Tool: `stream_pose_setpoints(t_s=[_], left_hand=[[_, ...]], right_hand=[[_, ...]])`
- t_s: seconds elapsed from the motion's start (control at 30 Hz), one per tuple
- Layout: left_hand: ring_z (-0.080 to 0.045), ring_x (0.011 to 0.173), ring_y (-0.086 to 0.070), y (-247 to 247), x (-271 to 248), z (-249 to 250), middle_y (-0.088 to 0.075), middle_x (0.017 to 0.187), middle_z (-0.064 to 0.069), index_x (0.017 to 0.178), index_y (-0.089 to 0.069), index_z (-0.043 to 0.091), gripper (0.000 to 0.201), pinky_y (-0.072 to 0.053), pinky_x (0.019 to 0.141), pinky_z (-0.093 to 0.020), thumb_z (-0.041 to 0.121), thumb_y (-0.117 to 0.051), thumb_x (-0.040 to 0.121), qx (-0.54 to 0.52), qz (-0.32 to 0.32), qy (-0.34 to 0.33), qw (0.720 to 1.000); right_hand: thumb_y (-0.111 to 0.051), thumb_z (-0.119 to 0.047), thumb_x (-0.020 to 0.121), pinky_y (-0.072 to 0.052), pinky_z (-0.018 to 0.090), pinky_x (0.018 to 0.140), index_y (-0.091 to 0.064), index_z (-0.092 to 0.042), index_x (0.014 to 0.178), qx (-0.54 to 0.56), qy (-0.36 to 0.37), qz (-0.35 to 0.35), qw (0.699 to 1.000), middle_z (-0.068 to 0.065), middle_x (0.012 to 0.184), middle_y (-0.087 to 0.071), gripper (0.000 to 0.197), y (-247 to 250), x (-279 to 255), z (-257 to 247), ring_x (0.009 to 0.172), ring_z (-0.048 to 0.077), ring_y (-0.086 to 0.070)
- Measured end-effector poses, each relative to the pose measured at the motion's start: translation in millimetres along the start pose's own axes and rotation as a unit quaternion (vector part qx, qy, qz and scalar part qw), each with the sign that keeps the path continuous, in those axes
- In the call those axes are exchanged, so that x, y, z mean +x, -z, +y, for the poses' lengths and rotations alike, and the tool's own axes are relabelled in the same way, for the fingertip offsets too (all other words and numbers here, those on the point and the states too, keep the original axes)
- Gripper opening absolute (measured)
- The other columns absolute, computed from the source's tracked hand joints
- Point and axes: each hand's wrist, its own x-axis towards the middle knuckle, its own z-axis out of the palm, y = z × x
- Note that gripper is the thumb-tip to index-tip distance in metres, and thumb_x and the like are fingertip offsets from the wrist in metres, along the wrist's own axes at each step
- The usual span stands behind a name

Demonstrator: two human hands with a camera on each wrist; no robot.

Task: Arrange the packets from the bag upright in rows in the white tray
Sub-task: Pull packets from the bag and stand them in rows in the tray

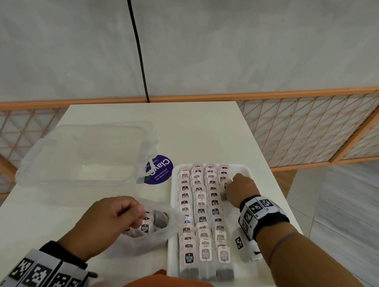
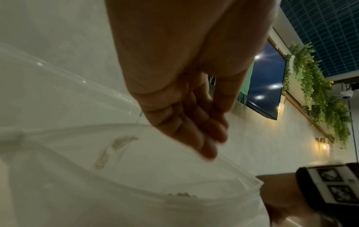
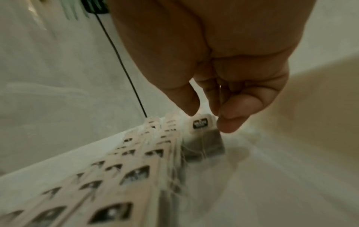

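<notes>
At tray's (image 1: 252, 175) far rt corner, rt hand (image 1: 240, 190) pinches packet (image 3: 202, 132); lt hand (image 1: 111, 219) relaxed.

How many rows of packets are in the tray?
4: three long rows side by side down the tray's left, and a short fourth at the far right, where the right hand pinches a packet.

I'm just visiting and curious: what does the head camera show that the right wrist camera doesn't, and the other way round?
Only the head view shows the left hand at the mouth of the plastic bag, the clear lidded box, the purple sticker and the whole white tray. Only the right wrist view shows, close up, the fingertips on the tag of one packet. Both show the right hand and the rows of packets in the tray.
</notes>
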Motion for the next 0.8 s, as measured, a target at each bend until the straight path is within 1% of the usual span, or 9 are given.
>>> stream_pose_setpoints(t_s=[0.07,0.13,0.2,0.27,0.37,0.43,0.5,0.6,0.8], left_hand=[[0.002,0.075,-0.066,0.8,-0.6,-5.3,-0.073,0.081,0.01,0.075,-0.07,0.031,0.028,-0.05,0.071,-0.017,0.024,-0.052,0.095,0.098,-0.043,0.005,0.994],[0.004,0.086,-0.061,-3.6,0.9,-10.5,-0.07,0.101,0.015,0.099,-0.065,0.035,0.023,-0.046,0.078,-0.015,0.024,-0.045,0.098,0.205,-0.069,0.001,0.976],[0.001,0.102,-0.056,-10.5,4.5,-17.7,-0.061,0.124,0.013,0.128,-0.052,0.033,0.034,-0.041,0.086,-0.014,0.022,-0.043,0.097,0.255,-0.075,0.0,0.964],[-0.006,0.114,-0.053,-17.5,9.5,-25.1,-0.055,0.131,0.011,0.139,-0.039,0.034,0.051,-0.041,0.093,-0.019,0.024,-0.053,0.091,0.266,-0.074,-0.007,0.961],[-0.013,0.105,-0.057,-24.3,16.5,-31.0,-0.051,0.125,0.006,0.141,-0.028,0.036,0.071,-0.045,0.082,-0.022,0.033,-0.066,0.08,0.279,-0.078,0.005,0.957],[-0.013,0.106,-0.057,-28.5,21.9,-30.8,-0.052,0.124,0.007,0.138,-0.034,0.034,0.071,-0.046,0.084,-0.022,0.031,-0.07,0.076,0.283,-0.083,-0.003,0.956],[-0.009,0.109,-0.056,-32.7,27.8,-29.3,-0.058,0.121,0.012,0.127,-0.048,0.031,0.056,-0.046,0.092,-0.022,0.027,-0.069,0.076,0.249,-0.075,-0.035,0.965],[-0.011,0.113,-0.055,-39.8,37.1,-28.1,-0.059,0.119,0.009,0.124,-0.052,0.026,0.043,-0.044,0.1,-0.028,0.019,-0.059,0.082,0.251,-0.083,-0.049,0.963],[-0.016,0.107,-0.058,-48.2,49.3,-26.4,-0.062,0.113,0.005,0.124,-0.054,0.027,0.038,-0.044,0.094,-0.027,0.02,-0.055,0.087,0.279,-0.058,-0.048,0.957]], right_hand=[[-0.044,-0.022,0.094,-0.046,0.032,0.082,-0.05,-0.009,0.121,0.044,0.051,0.028,0.997,0.012,0.113,-0.058,0.03,3.5,-9.8,-6.3,0.099,0.029,-0.058],[-0.048,-0.025,0.094,-0.043,0.026,0.077,-0.052,-0.017,0.118,0.09,0.151,0.029,0.984,0.001,0.105,-0.057,0.025,7.3,-26.8,-17.1,0.086,0.016,-0.056],[-0.053,-0.025,0.093,-0.039,0.022,0.075,-0.056,-0.024,0.111,0.104,0.271,0.0,0.957,-0.003,0.098,-0.056,0.018,10.1,-49.5,-30.7,0.075,0.004,-0.05],[-0.056,-0.025,0.092,-0.04,0.022,0.075,-0.059,-0.031,0.107,0.114,0.36,-0.047,0.925,-0.007,0.095,-0.054,0.016,10.2,-71.0,-41.8,0.072,-0.002,-0.048],[-0.056,-0.029,0.093,-0.044,0.021,0.081,-0.059,-0.04,0.114,0.065,0.43,-0.119,0.893,-0.005,0.101,-0.05,0.024,3.2,-87.0,-48.3,0.077,0.0,-0.048],[-0.053,-0.031,0.093,-0.045,0.027,0.084,-0.056,-0.043,0.119,-0.013,0.447,-0.132,0.885,-0.002,0.104,-0.05,0.028,-3.6,-89.9,-47.3,0.086,0.008,-0.052],[-0.052,-0.033,0.093,-0.047,0.034,0.085,-0.058,-0.04,0.118,-0.074,0.452,-0.109,0.882,-0.002,0.105,-0.055,0.026,-7.8,-91.1,-45.1,0.094,0.018,-0.056],[-0.053,-0.032,0.093,-0.048,0.036,0.085,-0.066,-0.029,0.109,-0.087,0.452,-0.071,0.885,-0.002,0.102,-0.063,0.021,-10.5,-90.8,-42.2,0.094,0.02,-0.06],[-0.051,-0.034,0.093,-0.048,0.035,0.08,-0.067,-0.026,0.103,-0.084,0.457,-0.017,0.885,-0.003,0.099,-0.065,0.02,-13.8,-92.1,-42.8,0.091,0.02,-0.061]])
